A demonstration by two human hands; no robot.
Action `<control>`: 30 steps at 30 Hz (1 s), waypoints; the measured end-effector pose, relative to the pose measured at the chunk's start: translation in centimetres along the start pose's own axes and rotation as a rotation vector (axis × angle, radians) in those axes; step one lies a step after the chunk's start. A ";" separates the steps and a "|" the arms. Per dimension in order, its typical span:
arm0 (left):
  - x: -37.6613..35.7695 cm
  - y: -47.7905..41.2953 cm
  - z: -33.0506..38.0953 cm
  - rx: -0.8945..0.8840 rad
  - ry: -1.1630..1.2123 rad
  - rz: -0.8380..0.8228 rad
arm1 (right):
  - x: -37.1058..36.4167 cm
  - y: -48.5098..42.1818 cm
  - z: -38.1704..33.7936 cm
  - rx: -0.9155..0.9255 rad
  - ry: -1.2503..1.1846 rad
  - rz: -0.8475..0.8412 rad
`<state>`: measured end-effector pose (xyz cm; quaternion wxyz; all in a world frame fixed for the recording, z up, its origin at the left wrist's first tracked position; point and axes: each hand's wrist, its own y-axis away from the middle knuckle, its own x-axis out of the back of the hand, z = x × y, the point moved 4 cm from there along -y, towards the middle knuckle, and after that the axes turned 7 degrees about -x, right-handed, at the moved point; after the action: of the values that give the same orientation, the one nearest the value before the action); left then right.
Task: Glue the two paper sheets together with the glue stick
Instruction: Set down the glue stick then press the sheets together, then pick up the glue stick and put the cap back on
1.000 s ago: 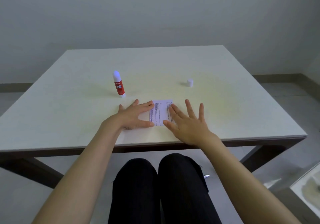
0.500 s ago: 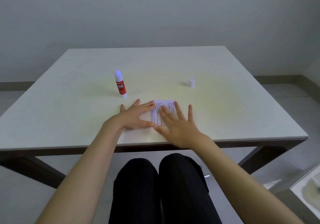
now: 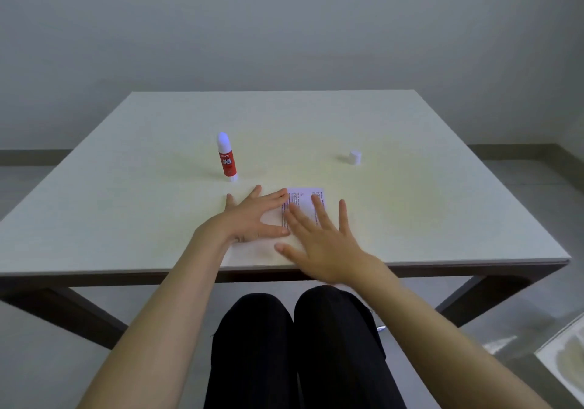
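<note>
A small printed paper sheet (image 3: 301,200) lies flat near the table's front edge, mostly under my hands. Whether a second sheet lies beneath it I cannot tell. My left hand (image 3: 252,216) rests flat on the paper's left part, fingers spread. My right hand (image 3: 319,238) lies flat with fingers apart over the paper's right and near part. The red glue stick (image 3: 227,158) stands upright with its white tip uncovered, just beyond my left hand. Its white cap (image 3: 355,157) sits apart at the right.
The white table (image 3: 442,212) has its front edge just behind my wrists. My dark-trousered knees (image 3: 294,345) are under it. A pale object's corner (image 3: 565,358) shows at the lower right, on the floor side.
My right hand slid left across the paper, then back toward me and slightly right. My left hand stayed pressed on the sheet. The glue stick and cap have not moved.
</note>
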<state>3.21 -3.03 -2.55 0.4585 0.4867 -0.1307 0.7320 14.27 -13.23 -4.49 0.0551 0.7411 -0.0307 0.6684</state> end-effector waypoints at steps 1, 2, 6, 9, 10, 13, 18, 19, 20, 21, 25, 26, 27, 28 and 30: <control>0.0 0.0 -0.1 0.000 0.001 0.004 | -0.3 0.9 -0.4 0.024 -0.012 0.011; 0.0 -0.1 -0.2 0.001 -0.003 0.006 | -0.4 1.2 -0.4 0.025 -0.023 0.005; -0.1 -0.1 -0.3 0.002 -0.008 0.005 | 0.8 -0.5 1.6 -0.075 -0.017 -0.062; -0.4 0.1 -0.4 -0.010 0.033 0.032 | 0.9 -1.8 3.2 -0.162 0.005 -0.048; -0.6 0.1 -0.5 -0.019 0.054 0.055 | 0.7 -1.9 3.5 -0.169 0.001 -0.033; -0.8 0.5 -0.5 -0.055 0.097 0.157 | 0.2 -1.8 3.6 -0.154 0.009 0.033; 1.3 3.0 -2.0 -0.046 0.656 0.881 | 0.4 -1.1 3.5 -0.135 0.005 0.134; 2.0 3.6 -2.8 0.018 0.685 1.068 | 0.5 -0.9 3.3 -0.130 -0.008 0.163; 2.7 4.0 -3.5 0.086 0.685 1.213 | 0.6 -0.8 3.2 -0.123 -0.025 0.187; 3.5 4.0 -4.1 0.146 0.674 1.301 | 0.7 -0.7 3.1 -0.116 -0.047 0.208; 5.5 1.3 -5.1 0.271 0.630 1.201 | 1.5 -0.4 3.2 -0.133 -0.206 0.275; 5.7 0.6 -4.9 0.253 0.585 1.182 | 1.7 -0.3 3.2 -0.137 -0.242 0.293; 5.8 0.1 -4.6 0.230 0.556 1.184 | 1.9 -0.1 3.3 -0.140 -0.278 0.315; 5.8 -0.2 -4.3 0.211 0.539 1.200 | 2.1 0.0 3.4 -0.144 -0.320 0.341; 5.7 -0.6 -4.1 0.210 0.542 1.215 | 2.5 0.4 3.6 -0.149 -0.428 0.412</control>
<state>0.61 2.98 -0.01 -0.0679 0.1676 -0.1898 0.9650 18.00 -13.95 -2.39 -0.0351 0.8372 -0.2401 0.4901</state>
